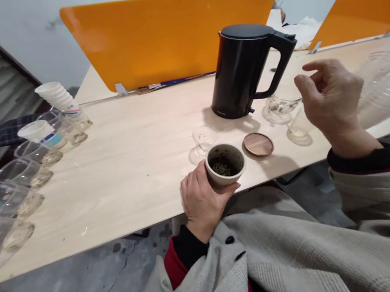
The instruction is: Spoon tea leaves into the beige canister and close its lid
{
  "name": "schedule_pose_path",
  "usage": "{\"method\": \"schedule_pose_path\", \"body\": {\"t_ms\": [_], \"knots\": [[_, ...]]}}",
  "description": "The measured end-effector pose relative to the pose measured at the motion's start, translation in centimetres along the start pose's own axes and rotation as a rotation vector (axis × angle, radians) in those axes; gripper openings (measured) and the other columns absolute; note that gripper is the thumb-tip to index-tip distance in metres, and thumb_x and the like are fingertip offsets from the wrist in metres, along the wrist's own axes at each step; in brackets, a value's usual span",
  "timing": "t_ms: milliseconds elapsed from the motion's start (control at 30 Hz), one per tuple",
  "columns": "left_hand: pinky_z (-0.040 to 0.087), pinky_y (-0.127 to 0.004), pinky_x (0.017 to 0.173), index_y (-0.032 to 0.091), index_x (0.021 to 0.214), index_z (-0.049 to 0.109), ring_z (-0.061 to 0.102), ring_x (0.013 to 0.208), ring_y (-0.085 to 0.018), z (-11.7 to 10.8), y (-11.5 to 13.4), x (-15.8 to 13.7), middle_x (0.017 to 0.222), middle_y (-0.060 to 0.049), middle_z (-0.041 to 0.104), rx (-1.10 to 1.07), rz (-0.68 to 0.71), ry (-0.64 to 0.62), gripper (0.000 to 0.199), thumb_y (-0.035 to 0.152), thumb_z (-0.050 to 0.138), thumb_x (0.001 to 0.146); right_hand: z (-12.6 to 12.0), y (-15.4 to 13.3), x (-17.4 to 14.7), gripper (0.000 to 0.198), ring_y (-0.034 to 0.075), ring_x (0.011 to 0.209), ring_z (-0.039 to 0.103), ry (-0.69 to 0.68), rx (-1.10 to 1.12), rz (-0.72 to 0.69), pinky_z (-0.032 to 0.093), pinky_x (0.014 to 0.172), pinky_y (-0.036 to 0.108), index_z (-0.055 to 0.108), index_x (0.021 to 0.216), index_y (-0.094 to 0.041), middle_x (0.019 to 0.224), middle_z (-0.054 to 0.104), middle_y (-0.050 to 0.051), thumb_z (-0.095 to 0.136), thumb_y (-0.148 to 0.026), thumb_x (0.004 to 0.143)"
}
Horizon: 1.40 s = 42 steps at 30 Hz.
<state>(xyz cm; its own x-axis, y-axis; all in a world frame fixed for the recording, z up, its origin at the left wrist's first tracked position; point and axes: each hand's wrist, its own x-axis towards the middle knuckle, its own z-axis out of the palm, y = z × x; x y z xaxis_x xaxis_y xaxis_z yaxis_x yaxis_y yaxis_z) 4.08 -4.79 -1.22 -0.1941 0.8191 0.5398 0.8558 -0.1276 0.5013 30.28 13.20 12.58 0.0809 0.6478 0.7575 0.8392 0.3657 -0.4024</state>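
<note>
Left hand [200,199]: wrapped around the beige cup [225,164] at the table edge [84,246]; cup sits at its 2 o'clock.
Right hand [330,97]: raised, loosely curled, empty.
Wooden lid [258,145]: cup's 3 o'clock.
Black kettle [247,69]: cup's 12 o'clock.

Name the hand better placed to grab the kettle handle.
Probably the right hand: it hovers empty just beside the kettle handle, which points toward it. The left hand is holding the cup.
</note>
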Motion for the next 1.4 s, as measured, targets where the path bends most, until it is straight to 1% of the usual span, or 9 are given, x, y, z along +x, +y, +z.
{"method": "schedule_pose_path", "body": {"t_ms": [167, 267, 400, 533, 700, 867, 1000, 1133, 1400], "knots": [[0.059, -0.051, 0.093, 0.018, 0.142, 0.056, 0.077, 0.104, -0.034, 0.0, -0.1, 0.0, 0.113, -0.014, 0.080, -0.004, -0.012, 0.001, 0.091, 0.080, 0.083, 0.082, 0.5, -1.3, -0.9, 0.021, 0.015, 0.063, 0.063, -0.005, 0.212, 0.007, 0.047, 0.065, 0.030, 0.077, 0.110, -0.016, 0.075, 0.069, 0.002, 0.068, -0.031, 0.098], [0.058, -0.051, 0.093, 0.018, 0.143, 0.055, 0.076, 0.104, -0.034, 0.0, -0.2, 0.0, 0.113, -0.015, 0.079, -0.002, -0.002, -0.001, 0.091, 0.080, 0.082, 0.082, 0.3, -2.1, -3.1, 0.020, 0.015, 0.059, 0.061, -0.182, 0.306, -0.059, 0.048, 0.061, 0.031, 0.076, 0.109, -0.020, 0.071, 0.068, 0.000, 0.067, -0.035, 0.101], [0.058, -0.051, 0.094, 0.017, 0.143, 0.055, 0.076, 0.105, -0.034, -0.1, -0.2, 0.0, 0.115, -0.016, 0.079, 0.005, 0.011, 0.015, 0.092, 0.080, 0.083, 0.082, 0.8, -1.2, -7.1, 0.047, 0.031, 0.103, 0.076, -0.566, 0.149, -0.333, 0.062, 0.088, 0.046, 0.072, 0.136, -0.022, 0.120, 0.079, 0.014, 0.072, -0.052, 0.100], [0.058, -0.051, 0.095, 0.016, 0.142, 0.056, 0.076, 0.106, -0.035, -0.1, -0.1, 0.0, 0.115, -0.016, 0.079, 0.016, 0.013, 0.017, 0.092, 0.078, 0.085, 0.081, 2.6, 1.3, -10.7, 0.069, 0.046, 0.134, 0.063, -0.751, -0.054, -0.450, 0.057, 0.106, 0.063, 0.062, 0.154, -0.017, 0.154, 0.063, 0.024, 0.070, -0.057, 0.099], [0.058, -0.053, 0.095, 0.018, 0.141, 0.057, 0.076, 0.104, -0.035, -0.1, 0.2, 0.0, 0.113, -0.015, 0.079, 0.020, 0.000, -0.007, 0.092, 0.078, 0.086, 0.079, 4.8, 3.2, -12.7, 0.063, 0.049, 0.141, 0.054, -0.655, -0.098, -0.332, 0.049, 0.113, 0.072, 0.061, 0.155, -0.016, 0.162, 0.054, 0.027, 0.059, -0.052, 0.103], [0.058, -0.052, 0.095, 0.019, 0.142, 0.055, 0.075, 0.107, -0.035, 0.0, 0.2, 0.0, 0.115, -0.015, 0.079, 0.020, -0.015, -0.018, 0.093, 0.079, 0.086, 0.078, 5.3, 3.7, -12.4, 0.066, 0.044, 0.131, 0.061, -0.595, 0.053, -0.272, 0.052, 0.111, 0.069, 0.061, 0.157, -0.020, 0.145, 0.065, 0.024, 0.063, -0.054, 0.100], [0.057, -0.050, 0.096, 0.019, 0.141, 0.056, 0.076, 0.106, -0.034, -0.1, 0.3, 0.1, 0.114, -0.014, 0.079, 0.015, -0.011, -0.019, 0.093, 0.081, 0.084, 0.079, 2.5, 0.4, -10.8, 0.063, 0.040, 0.133, 0.063, -0.460, 0.252, -0.269, 0.053, 0.113, 0.066, 0.060, 0.159, -0.028, 0.145, 0.065, 0.018, 0.065, -0.053, 0.102], [0.056, -0.049, 0.095, 0.017, 0.140, 0.058, 0.076, 0.105, -0.034, -0.1, 0.4, 0.1, 0.114, -0.015, 0.080, 0.013, -0.016, -0.027, 0.090, 0.083, 0.080, 0.082, -0.6, -5.0, -9.8, 0.066, 0.039, 0.140, 0.060, -0.582, 0.411, -0.443, 0.053, 0.118, 0.063, 0.057, 0.162, -0.033, 0.154, 0.061, 0.015, 0.068, -0.058, 0.102], [0.057, -0.050, 0.097, 0.018, 0.142, 0.055, 0.077, 0.105, -0.033, 0.7, 0.6, -0.5, 0.121, -0.017, 0.079, -0.017, 0.035, 0.013, 0.086, 0.088, 0.062, 0.092, 0.2, -8.4, -10.3, 0.070, 0.041, 0.135, 0.058, -0.699, 0.337, -0.638, 0.051, 0.116, 0.064, 0.061, 0.158, -0.023, 0.148, 0.062, 0.021, 0.063, -0.066, 0.103]]}}
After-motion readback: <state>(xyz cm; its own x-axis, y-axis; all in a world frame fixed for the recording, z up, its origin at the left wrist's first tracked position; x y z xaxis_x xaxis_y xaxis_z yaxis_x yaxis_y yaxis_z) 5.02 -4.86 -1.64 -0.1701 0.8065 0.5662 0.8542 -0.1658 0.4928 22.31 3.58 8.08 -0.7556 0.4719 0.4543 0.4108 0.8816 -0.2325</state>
